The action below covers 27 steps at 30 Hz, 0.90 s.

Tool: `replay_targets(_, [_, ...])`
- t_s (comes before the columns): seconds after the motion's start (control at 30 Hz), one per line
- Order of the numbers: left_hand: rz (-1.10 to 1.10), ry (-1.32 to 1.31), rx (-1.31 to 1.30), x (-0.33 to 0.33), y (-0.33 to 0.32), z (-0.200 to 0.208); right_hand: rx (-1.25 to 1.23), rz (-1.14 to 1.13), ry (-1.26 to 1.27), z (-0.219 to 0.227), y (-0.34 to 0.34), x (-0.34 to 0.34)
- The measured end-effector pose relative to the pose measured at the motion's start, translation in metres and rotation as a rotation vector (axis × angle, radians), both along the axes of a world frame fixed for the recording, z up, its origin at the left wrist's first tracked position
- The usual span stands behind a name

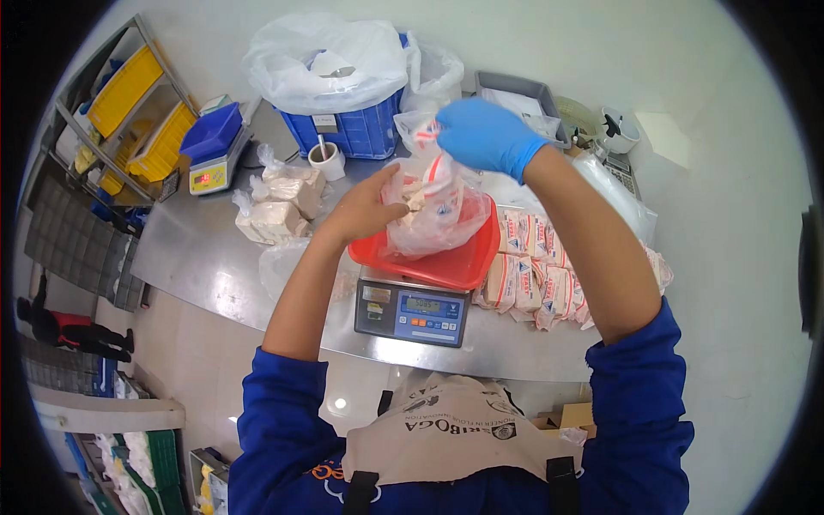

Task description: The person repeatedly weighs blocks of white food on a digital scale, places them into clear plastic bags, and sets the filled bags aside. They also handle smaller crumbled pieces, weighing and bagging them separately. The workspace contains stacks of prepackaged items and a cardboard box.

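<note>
A clear plastic bag [446,230] with pale crumbly pieces inside sits in a red tray [367,251]. The tray rests on a digital scale [410,311] with a lit display. My bare left hand [367,206] grips the bag's left side, thumb toward its mouth. In a blue glove, my right hand [491,137] is raised above the bag's far right, its fingers closed on a red-and-white wrapper [438,176]. This wrapper hangs down into the bag's mouth; the fingertips are partly hidden. Several blocks in red-and-white wrappers [528,279] lie right of the scale.
Left of the tray are bagged pale blocks [279,206]. Behind stand a blue crate [352,133] lined with plastic, a white cup [326,160] and a second scale [210,176] with a blue tray. A grey bin [549,99] is at back right. A person [77,330] is far left.
</note>
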<state>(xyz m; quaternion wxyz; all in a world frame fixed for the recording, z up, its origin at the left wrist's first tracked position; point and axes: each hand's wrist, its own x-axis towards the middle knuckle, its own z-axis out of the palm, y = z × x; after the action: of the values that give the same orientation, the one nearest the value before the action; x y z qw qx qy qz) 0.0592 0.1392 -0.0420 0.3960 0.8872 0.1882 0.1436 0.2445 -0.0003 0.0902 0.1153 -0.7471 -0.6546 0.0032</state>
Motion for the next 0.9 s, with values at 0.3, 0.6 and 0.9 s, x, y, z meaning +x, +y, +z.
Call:
replay_targets(0.3, [0.054, -0.063, 0.001, -0.01, 0.002, -0.014, 0.033, 0.049, -0.156, 0.044, -0.014, -0.014])
replay_targets(0.6, [0.148, 0.042, 0.099, -0.007, -0.034, -0.004, 0.393, -0.035, 0.004, 0.022, -0.1, 0.039])
replay_targets(0.9, [0.188, -0.51, 0.015, 0.014, -0.098, 0.009, 1.174, -0.531, 1.161, -0.087, -0.349, 0.094])
